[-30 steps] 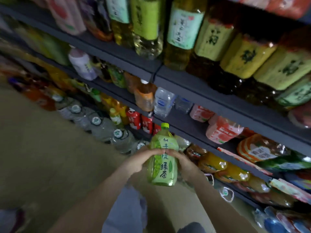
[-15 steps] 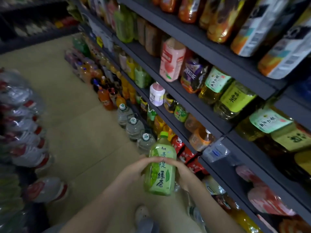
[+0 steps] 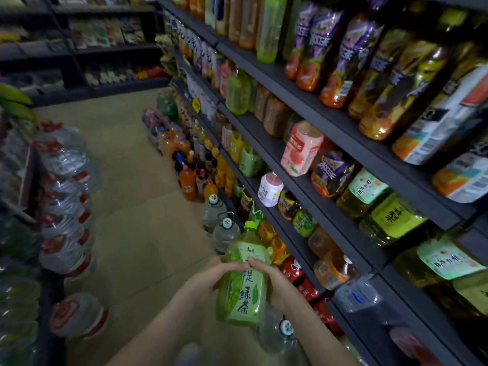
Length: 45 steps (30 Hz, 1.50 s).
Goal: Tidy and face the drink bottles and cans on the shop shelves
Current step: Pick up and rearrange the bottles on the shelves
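Far left: wrapped water jugs (image 3: pixel 63 233) with red caps are stacked in the aisle. The tan floor (image 3: pixel 137 207) lies between the jugs and the shelving. Centre: the left hand (image 3: pixel 219 273) has its grip clamped on the left side of the green tea bottle (image 3: pixel 243 294). The bottle is upright, label facing the camera, held in the air off the shelves. The right hand (image 3: pixel 280 283) has its grip clamped on the opposite side. Fingertips of both hands meet across the label. Right: dark shelves (image 3: pixel 340 128) carry rows of drink bottles.
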Tool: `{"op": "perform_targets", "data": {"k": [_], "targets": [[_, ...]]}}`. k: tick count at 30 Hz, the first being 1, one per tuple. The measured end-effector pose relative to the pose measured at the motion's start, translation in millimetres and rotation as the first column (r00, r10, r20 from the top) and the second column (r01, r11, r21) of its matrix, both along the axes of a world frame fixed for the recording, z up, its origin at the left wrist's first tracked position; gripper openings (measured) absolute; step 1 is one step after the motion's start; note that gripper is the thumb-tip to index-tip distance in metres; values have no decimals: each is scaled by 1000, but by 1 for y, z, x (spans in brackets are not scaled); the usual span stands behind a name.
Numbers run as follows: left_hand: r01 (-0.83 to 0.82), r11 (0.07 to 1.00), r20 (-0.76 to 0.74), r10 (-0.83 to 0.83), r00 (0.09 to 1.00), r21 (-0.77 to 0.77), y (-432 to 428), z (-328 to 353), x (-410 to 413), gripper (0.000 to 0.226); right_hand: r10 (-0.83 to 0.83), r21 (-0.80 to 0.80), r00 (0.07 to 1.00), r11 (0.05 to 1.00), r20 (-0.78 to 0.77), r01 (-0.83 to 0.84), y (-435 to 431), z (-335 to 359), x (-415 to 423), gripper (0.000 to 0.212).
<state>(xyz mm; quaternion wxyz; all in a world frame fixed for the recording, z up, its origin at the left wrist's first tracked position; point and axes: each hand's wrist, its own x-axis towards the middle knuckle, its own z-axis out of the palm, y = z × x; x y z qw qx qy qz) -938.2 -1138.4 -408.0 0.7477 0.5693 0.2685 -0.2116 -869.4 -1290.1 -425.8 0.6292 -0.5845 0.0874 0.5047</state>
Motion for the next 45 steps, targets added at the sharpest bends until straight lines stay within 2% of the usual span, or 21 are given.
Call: {"op": "perform_targets", "data": {"k": [2,4,6,10,12,14,16,19,22,26,30,32,38,42,45], "targets": [[18,1000,11,-18,1000,-6,20,0,10,51,-9,-23,1000,1000,6,10,21,-1,8,84],[33,999,17,-34,999,8,48,-6,24,55,-46,-22,999,999,-10,45,47,-4,19,73],[40,999,19,-40,999,19,82,-14,39,59,-85,-6,996,996,-29,85,78,-8,30,78],[104,990,87,-112,990,90,153,-15,77,49,-72,27,997,997,15,72,137,-8,56,84],[171,973,160,-195,968,156,184,-15,99,66,-84,23,995,996,45,83,155,-8,69,90],[255,929,218,-317,923,269,209,-15,122,80,-48,39,995,998,82,45,170,-5,82,90],[345,833,223,-470,854,432,229,-17,149,82,-53,72,991,996,125,44,185,-3,95,80],[415,715,219,-613,759,563,247,-20,191,81,-250,92,938,968,240,234,204,-8,118,86],[413,669,250,-665,704,618,259,-33,230,86,-354,44,853,930,384,366,219,-14,147,85],[381,765,302,-581,756,519,269,-44,274,77,-385,-69,796,882,467,467,236,-30,189,70],[329,835,198,-448,872,441,281,-93,316,106,-472,-121,786,823,400,556,256,-60,227,43],[365,841,186,-464,866,400,286,-120,337,98,-495,-161,779,795,385,585,265,-79,245,30],[484,803,98,-544,833,347,303,-179,381,40,-545,-203,737,731,399,651,289,-130,273,17],[533,784,133,-594,794,319,312,-195,395,50,-630,-169,667,664,398,728,302,-152,276,17],[532,721,168,-650,741,443,311,-198,404,53,-692,-175,548,536,469,826,312,-169,274,33]]}}
